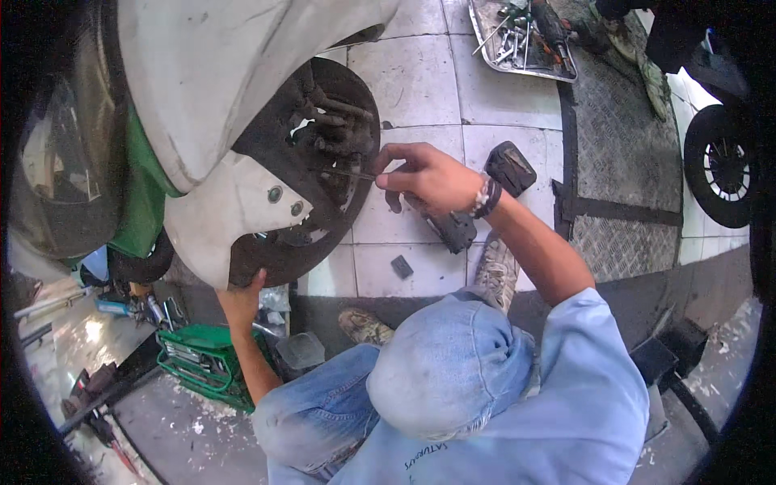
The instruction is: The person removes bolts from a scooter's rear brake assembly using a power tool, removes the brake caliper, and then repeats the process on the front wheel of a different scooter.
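Note:
A dark, dusty scooter wheel (pixel 365 105) stands in front of me, partly covered by a pale fender (pixel 230 206) with two round bolts. Between thumb and fingers of my right hand (pixel 432 179) is a thin metal rod (pixel 347 173); its far end reaches in among the dark parts near the hub, and its tip is hard to make out. My left hand (pixel 240 303) grips the lower edge of the wheel beside the fender, with the thumb showing and the other fingers mostly hidden.
Black parts, one boxy (pixel 511 168) and one longer (pixel 453 232), lie on white tiles near a small grey block (pixel 402 267). A metal tray (pixel 529 73) holds tools. A green toolbox (pixel 202 364) and clear tub (pixel 301 351) stand left; another wheel (pixel 719 166) is right.

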`<state>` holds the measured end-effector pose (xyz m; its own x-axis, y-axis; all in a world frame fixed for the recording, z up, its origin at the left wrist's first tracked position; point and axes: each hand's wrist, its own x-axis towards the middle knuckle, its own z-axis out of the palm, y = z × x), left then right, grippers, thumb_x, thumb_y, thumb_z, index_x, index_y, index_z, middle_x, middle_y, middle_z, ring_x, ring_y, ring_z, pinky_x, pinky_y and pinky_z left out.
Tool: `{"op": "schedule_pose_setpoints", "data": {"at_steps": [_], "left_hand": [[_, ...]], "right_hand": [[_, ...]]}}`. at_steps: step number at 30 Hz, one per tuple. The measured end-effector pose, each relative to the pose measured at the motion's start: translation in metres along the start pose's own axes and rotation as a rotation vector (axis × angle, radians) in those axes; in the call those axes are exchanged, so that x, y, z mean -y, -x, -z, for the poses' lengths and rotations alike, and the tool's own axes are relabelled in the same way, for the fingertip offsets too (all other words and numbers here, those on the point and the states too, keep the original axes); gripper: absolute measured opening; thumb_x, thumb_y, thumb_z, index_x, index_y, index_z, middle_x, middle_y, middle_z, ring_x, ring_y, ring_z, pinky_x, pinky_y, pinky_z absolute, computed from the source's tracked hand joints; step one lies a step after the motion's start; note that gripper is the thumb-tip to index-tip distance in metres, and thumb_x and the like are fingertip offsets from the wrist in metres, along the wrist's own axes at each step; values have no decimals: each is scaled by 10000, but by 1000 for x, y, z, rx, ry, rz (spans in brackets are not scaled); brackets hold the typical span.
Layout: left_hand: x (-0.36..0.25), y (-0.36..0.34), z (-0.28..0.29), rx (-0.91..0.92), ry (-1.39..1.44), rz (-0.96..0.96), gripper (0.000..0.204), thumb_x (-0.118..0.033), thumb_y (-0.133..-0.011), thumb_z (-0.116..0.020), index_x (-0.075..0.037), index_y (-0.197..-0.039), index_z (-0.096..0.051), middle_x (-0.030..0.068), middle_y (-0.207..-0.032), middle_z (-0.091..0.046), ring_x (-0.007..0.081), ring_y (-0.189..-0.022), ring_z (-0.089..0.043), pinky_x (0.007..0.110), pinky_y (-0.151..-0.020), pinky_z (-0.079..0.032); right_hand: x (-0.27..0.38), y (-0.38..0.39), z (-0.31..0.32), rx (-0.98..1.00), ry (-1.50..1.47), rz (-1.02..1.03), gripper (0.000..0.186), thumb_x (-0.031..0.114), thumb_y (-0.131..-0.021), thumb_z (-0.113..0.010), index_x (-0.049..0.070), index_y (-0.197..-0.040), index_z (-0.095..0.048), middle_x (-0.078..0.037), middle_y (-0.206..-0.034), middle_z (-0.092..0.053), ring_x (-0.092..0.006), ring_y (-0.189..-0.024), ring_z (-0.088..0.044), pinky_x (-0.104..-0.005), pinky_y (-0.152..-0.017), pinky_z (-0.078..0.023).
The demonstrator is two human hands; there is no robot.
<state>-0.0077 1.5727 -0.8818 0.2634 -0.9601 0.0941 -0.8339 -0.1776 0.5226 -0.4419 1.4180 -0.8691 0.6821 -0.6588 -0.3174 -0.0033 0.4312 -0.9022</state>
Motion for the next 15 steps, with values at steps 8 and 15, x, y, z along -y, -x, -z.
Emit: {"op": "schedule_pose_setpoints", "data": {"at_steps": [8, 15], "left_hand": [[-36, 10, -2, -43, 251, 114, 574, -99, -731, -885, 67, -1211, -618, 172, -1158, -693, 309, -1052, -671, 424, -917, -524], [-44, 11, -9, -36, 90, 61, 500, -185, -727, -892, 30, -1126, -680, 188, -1095, -726, 329, -1015, -697, 424, -917, -529]], "right_hand": [[-8, 0, -120, -249, -697, -159, 216, 315, -1046, -525, 100, -1069, -534, -14, -646, -493, -96, -380, -368, -271, -323, -222], [-5, -14, -147, -333, -889, -133, 342, 373, -1030, -494, 95, -834, -458, -26, -584, -424, -137, -342, -326, -309, -311, -193]]}}
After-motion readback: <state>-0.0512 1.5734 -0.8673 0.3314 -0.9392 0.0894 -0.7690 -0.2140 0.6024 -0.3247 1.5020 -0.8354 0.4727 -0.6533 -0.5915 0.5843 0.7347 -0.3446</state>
